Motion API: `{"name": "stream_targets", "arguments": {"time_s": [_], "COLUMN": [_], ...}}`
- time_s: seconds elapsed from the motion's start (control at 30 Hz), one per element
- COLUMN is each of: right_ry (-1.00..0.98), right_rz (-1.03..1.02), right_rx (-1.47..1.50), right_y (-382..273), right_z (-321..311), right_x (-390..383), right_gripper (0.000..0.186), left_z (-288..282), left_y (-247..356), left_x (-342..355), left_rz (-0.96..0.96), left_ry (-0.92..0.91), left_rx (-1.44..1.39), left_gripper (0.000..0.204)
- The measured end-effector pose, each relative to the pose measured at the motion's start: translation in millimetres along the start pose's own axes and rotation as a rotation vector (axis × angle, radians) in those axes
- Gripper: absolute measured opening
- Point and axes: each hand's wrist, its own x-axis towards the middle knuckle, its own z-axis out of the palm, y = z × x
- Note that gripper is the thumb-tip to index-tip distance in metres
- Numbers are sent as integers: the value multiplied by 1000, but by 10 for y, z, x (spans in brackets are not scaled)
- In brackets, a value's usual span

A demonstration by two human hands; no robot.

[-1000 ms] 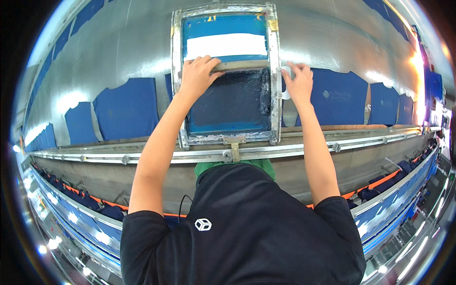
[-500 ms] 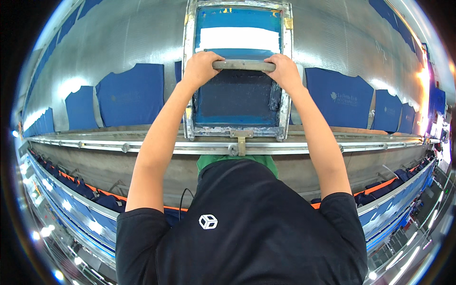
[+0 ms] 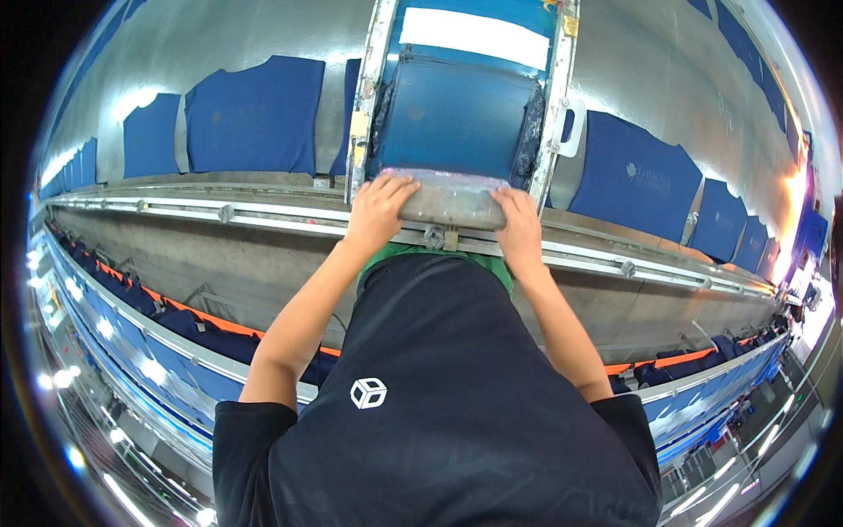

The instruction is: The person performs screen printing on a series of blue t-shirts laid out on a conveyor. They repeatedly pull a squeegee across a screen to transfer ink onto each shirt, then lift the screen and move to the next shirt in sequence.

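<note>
Both my hands grip a wide grey squeegee (image 3: 455, 200) at the near end of a screen-printing frame (image 3: 372, 88). My left hand (image 3: 379, 207) is closed on its left end, and my right hand (image 3: 520, 227) on its right end. The squeegee tilts so that its broad face shows. Beyond it the blue mesh (image 3: 457, 119) is bare in the middle, with dark ink (image 3: 528, 132) along the sides. A white strip (image 3: 474, 37) crosses the far part of the screen. What lies under the screen is hidden.
Dark blue cut fabric pieces lie on the long silvery table, one to the left (image 3: 255, 119) and a printed one to the right (image 3: 637, 176). A metal rail (image 3: 299, 225) runs along the near edge. A white handle (image 3: 573, 128) sticks out at the frame's right side.
My hands have drawn the squeegee toward me, from mid-screen to the near end. The dark ink that covered the near part has been swept off the middle. The view has shifted and turned slightly.
</note>
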Motion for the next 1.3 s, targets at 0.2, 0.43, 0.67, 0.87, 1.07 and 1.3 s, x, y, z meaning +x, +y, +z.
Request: {"name": "stream_targets", "arguments": {"time_s": [0.2, 0.43, 0.67, 0.87, 1.07, 1.3], "right_ry": [-217, -271, -3, -89, -55, -67], "right_rz": [-27, 77, -17, -10, -111, 23], "right_rx": [54, -107, -102, -29, -56, -95], "right_y": [-80, 451, 564, 189, 516, 694], "right_z": [-526, -798, -377, -266, -661, -591], "right_x": [337, 2282, 1758, 741, 1864, 2343], "right_gripper": [43, 40, 35, 35, 38, 36], "left_z": [-520, -689, -260, -158, -424, -376], "left_y": [-64, -655, -610, -249, -571, -681], "left_x": [293, 2275, 1875, 737, 1912, 2435], "left_rz": [-52, 12, -39, -18, 15, 13], "left_ry": [-325, -204, -109, -67, -139, -32], "left_rx": [25, 120, 125, 27, 90, 131], "left_gripper": [49, 53, 31, 34, 36, 29]}}
